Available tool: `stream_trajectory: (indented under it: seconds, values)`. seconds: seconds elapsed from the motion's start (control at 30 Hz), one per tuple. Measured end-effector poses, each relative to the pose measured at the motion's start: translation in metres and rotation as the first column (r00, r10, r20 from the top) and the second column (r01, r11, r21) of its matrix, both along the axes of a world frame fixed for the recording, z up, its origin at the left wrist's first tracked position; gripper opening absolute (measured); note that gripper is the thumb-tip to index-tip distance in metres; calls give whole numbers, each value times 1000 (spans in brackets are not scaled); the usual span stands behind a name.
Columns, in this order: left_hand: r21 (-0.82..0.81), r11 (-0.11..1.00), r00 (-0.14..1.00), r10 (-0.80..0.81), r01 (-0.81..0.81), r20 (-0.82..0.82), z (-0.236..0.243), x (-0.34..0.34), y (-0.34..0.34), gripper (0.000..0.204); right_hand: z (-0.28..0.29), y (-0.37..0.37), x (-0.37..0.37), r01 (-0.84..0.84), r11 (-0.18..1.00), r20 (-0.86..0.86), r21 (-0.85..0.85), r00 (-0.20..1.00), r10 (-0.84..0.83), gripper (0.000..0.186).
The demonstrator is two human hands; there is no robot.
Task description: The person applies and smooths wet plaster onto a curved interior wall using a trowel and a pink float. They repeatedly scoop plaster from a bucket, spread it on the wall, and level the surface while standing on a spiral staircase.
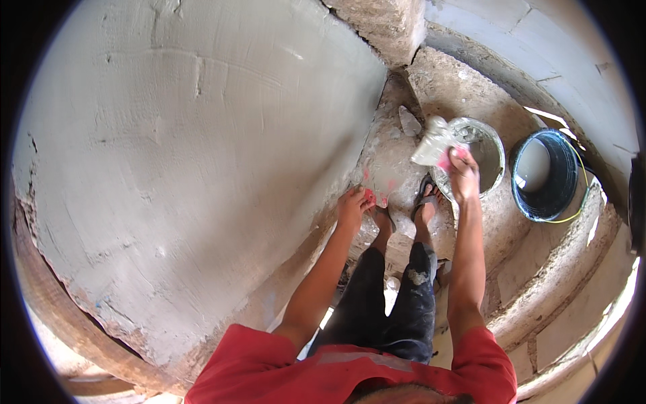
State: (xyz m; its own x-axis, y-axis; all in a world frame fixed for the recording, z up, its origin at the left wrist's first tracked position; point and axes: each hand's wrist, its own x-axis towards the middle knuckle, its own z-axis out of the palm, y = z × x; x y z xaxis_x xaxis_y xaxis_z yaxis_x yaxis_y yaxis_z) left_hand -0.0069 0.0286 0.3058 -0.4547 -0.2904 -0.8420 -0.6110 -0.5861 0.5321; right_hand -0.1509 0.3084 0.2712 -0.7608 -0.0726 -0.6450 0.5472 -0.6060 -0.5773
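Note:
My right hand (464, 176) is closed round the red handle of a trowel (431, 149), held over the near left rim of a plaster bucket (498, 151). Wet grey plaster coats the trowel's blade and heaps up at its far end. More plaster shows inside the bucket and smeared on its rim. Lower and to the left, my left hand (353, 205) is closed on a red-handled tool (369, 196), close to the bottom of the plastered wall (222, 148). The working end of that tool blends into the grey floor and I cannot make out its shape.
Right of the plaster bucket stands a dark bucket (545, 175) with pale liquid and a yellow-green handle. A loose pale chunk (408, 121) lies beyond my feet. Block wall (518, 34) curves round the right side; a wooden beam (74, 323) runs along the lower left.

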Motion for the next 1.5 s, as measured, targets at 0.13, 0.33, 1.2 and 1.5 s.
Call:
stream_trajectory:
  seconds: [0.13, 0.33, 1.2, 1.5]
  values:
    - [-8, 999, 999, 41, -41, -12, 14, 15, -9, 19, -1, -81, -38, 14, 1000, 39, 16, 999, -15, 26]
    - [-20, 998, 998, 54, -55, -37, 21, 7, -29, 21, -1, -223, -137, -25, 768, -109, 640, 986, 124, 27]
    - [-15, 998, 998, 63, -63, 25, 46, 17, -63, 18, 32, -244, -209, -52, 884, -56, 465, 995, 88, 24]
    - [24, 996, 995, 87, -86, -51, 78, 50, -49, 16, 162, -252, -197, 3, 922, -189, 388, 979, 76, 24]
